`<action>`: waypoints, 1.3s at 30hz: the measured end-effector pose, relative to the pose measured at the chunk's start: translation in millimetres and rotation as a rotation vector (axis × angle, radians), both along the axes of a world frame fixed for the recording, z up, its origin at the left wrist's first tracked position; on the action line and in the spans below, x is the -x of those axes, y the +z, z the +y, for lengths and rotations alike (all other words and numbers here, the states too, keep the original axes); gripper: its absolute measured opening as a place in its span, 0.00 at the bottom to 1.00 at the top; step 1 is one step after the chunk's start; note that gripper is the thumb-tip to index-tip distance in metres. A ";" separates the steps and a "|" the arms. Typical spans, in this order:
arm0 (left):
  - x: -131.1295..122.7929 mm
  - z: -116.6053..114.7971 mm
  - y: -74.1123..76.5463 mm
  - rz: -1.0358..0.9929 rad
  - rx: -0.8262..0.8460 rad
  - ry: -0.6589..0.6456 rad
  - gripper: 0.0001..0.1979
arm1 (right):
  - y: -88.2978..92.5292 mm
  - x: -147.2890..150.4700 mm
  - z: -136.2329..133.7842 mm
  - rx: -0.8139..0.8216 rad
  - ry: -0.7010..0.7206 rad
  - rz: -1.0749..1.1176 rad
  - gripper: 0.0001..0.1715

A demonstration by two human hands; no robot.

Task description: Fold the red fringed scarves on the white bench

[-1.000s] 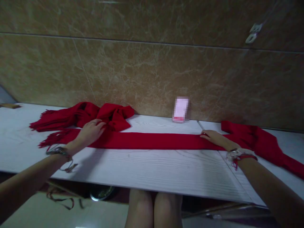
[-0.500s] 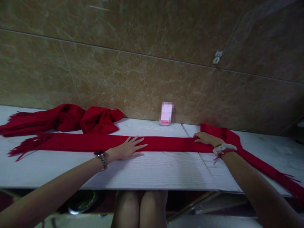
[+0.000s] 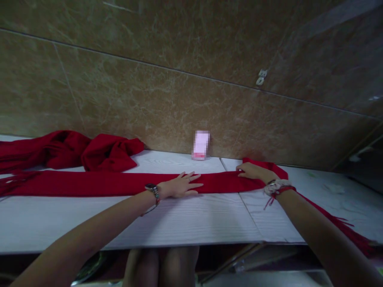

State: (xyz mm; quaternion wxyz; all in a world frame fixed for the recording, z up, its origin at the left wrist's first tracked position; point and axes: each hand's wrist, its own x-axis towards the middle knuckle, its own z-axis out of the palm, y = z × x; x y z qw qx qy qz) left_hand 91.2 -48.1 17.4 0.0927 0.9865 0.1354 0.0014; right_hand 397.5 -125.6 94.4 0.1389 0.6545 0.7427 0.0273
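Observation:
A long red scarf [image 3: 89,183], folded into a narrow strip with fringed ends, lies along the white tabletop [image 3: 191,223]. My left hand [image 3: 181,185] rests flat on its middle, fingers spread. Farther right, my right hand [image 3: 254,172] has its fingers curled on the scarf near the far edge, gripping the cloth. Beyond that hand the scarf bends, and its other fringed end trails toward the right front edge of the table. Part of the cloth is hidden under my right wrist and forearm.
Another red scarf [image 3: 110,153] lies bunched at the back left, close to the wall. A small pink and white object [image 3: 201,144], blurred out, leans against the brown marbled wall [image 3: 167,103]. A seam crosses the tabletop on the right. My knees [image 3: 161,267] are under the front edge.
My left hand has slid right along the scarf, nearer to my right hand. My right hand stays at about the same part of the cloth. The view has shifted slightly.

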 end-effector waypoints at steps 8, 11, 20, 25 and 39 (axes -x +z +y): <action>-56.7 29.0 -15.7 -0.001 0.047 -0.015 0.24 | 41.9 50.2 -9.6 -0.001 0.017 -0.022 0.15; -55.6 35.9 -17.7 0.001 0.027 -0.033 0.21 | 36.7 91.2 -23.2 0.100 0.136 0.052 0.13; -36.6 41.4 -8.8 -0.211 0.014 0.105 0.19 | -19.7 117.2 -32.2 0.279 0.214 0.678 0.15; -28.7 31.6 -10.5 -0.158 -0.049 0.217 0.20 | -41.4 84.8 -14.6 -0.056 0.312 0.554 0.24; 9.0 26.9 -11.8 0.014 -0.250 0.458 0.24 | -94.1 89.1 14.6 -0.240 0.299 0.234 0.24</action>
